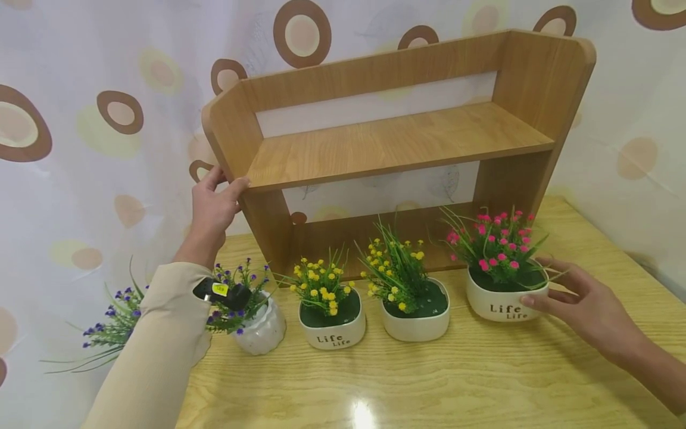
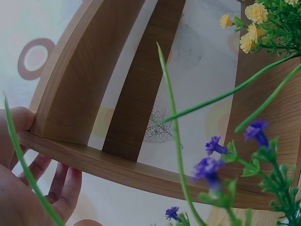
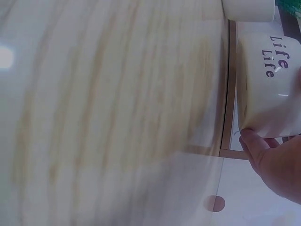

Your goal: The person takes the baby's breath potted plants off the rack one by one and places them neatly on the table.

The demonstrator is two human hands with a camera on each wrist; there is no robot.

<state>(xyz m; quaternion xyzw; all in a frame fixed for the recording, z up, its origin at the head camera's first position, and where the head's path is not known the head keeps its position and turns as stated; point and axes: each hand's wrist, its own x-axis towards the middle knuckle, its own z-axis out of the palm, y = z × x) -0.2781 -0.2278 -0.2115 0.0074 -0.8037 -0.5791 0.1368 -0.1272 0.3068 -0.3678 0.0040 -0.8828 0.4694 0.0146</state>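
Note:
On the left, my left hand (image 1: 210, 207) grips the side panel of a two-tier wooden shelf (image 1: 396, 146), thumb on the inner side. The left wrist view shows its fingers wrapped under the panel's edge (image 2: 117, 167). My right hand (image 1: 592, 307) holds a white "Life" pot of pink artificial flowers (image 1: 506, 304) by its right side. In the right wrist view a gap shows between this pot (image 3: 268, 89) and the tabletop, so it appears slightly lifted. Two white pots of yellow flowers, one left (image 1: 332, 328) and one right (image 1: 415, 322), stand before the shelf.
A ribbed white pot with purple flowers (image 1: 262, 328) stands beside the left forearm. Another purple-flowered plant (image 1: 115, 313) is partly hidden behind the sleeve (image 1: 150, 339). Behind the wooden table (image 1: 429, 381) hangs a patterned curtain (image 1: 134, 196).

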